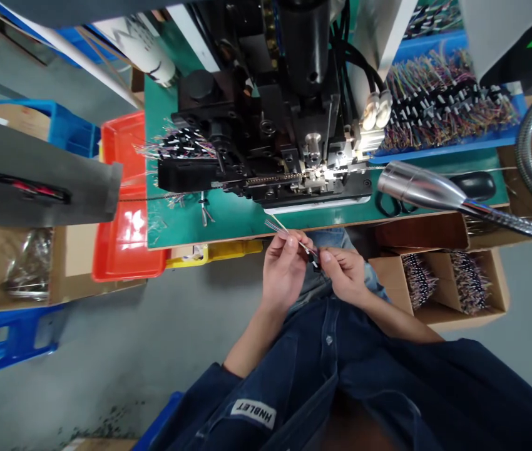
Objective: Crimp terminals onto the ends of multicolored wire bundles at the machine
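My left hand (285,269) and my right hand (343,272) pinch a small bunch of thin wires (289,232) just in front of the green work mat (233,219). A small dark terminal or connector (313,257) shows between my fingers, partly hidden by them. The wire ends fan out towards the mat. Beyond my hands stands a black wire crimping machine (266,131), with a lit metal crimping head (325,172). Neither hand touches the machine.
A blue tray of coloured wire bundles (449,106) lies at the far right. A cardboard box of wire bundles (439,288) sits at lower right. A chrome lamp (416,185) and black scissors (390,203) are near the mat's edge. A red tray (125,213) lies on the left.
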A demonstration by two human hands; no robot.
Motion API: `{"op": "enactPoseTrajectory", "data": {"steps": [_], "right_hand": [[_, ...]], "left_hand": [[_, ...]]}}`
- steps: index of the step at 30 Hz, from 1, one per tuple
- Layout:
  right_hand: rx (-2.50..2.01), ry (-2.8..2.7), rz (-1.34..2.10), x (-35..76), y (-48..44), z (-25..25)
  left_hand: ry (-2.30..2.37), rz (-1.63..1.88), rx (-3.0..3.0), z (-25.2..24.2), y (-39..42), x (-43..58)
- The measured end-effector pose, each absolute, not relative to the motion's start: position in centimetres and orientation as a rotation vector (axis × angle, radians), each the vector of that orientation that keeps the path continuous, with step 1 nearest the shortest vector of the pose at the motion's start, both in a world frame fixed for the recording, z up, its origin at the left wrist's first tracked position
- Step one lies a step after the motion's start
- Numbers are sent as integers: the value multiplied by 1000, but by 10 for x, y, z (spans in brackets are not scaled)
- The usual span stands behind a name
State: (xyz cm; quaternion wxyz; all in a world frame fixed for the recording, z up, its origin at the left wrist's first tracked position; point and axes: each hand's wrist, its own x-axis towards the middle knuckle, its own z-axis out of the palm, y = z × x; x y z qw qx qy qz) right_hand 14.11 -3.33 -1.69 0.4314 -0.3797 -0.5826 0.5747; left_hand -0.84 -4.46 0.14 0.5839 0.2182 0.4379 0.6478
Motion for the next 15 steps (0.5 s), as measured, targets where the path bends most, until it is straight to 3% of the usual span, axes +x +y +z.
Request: {"op": "enactPoseTrajectory", "data": {"steps": [15], "right_hand": [[-766,-1494,1357,156,15,29]], "left_hand": [[1169,1165,982,7,-50,-23]]}}
